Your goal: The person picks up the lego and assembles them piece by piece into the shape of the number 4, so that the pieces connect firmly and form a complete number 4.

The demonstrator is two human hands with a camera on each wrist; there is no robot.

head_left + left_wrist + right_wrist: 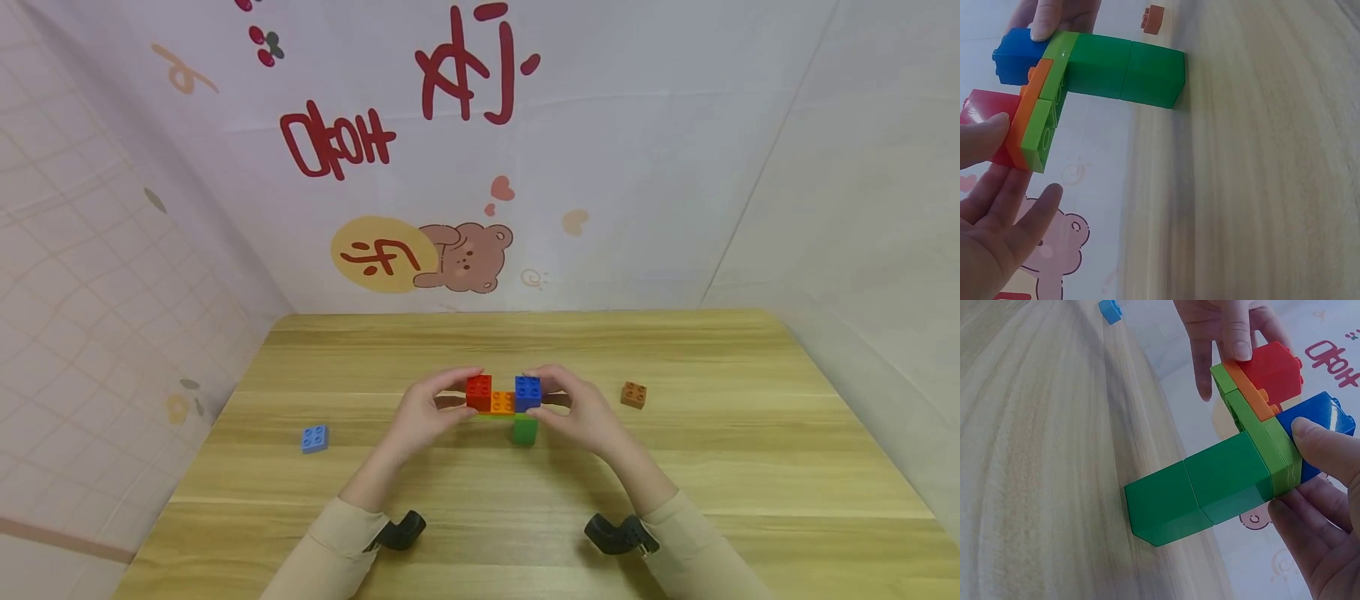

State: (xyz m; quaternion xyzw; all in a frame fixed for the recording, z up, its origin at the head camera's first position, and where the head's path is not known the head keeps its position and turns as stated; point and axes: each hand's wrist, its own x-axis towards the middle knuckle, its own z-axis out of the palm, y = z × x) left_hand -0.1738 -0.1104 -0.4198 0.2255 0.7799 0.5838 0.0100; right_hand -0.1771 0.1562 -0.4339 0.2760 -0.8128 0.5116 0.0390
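Observation:
A small toy-brick structure stands at the middle of the table. Its column is two stacked dark green bricks (1163, 506), with light green thin bricks (1038, 128) across the top jutting out to the left. On these lies an orange thin brick (502, 402). A red brick (478, 392) sits at the left end, and my left hand (422, 417) pinches it between thumb and fingers. Over the column is a blue brick (528, 393), which my right hand (588, 417) grips, thumb on its near side and fingers behind.
A light blue brick (315, 438) lies to the left on the wooden table (480, 533). To the right, beyond my right hand, is a brown brick (633, 394). A printed white cloth wall (637, 167) rises behind the table's far edge.

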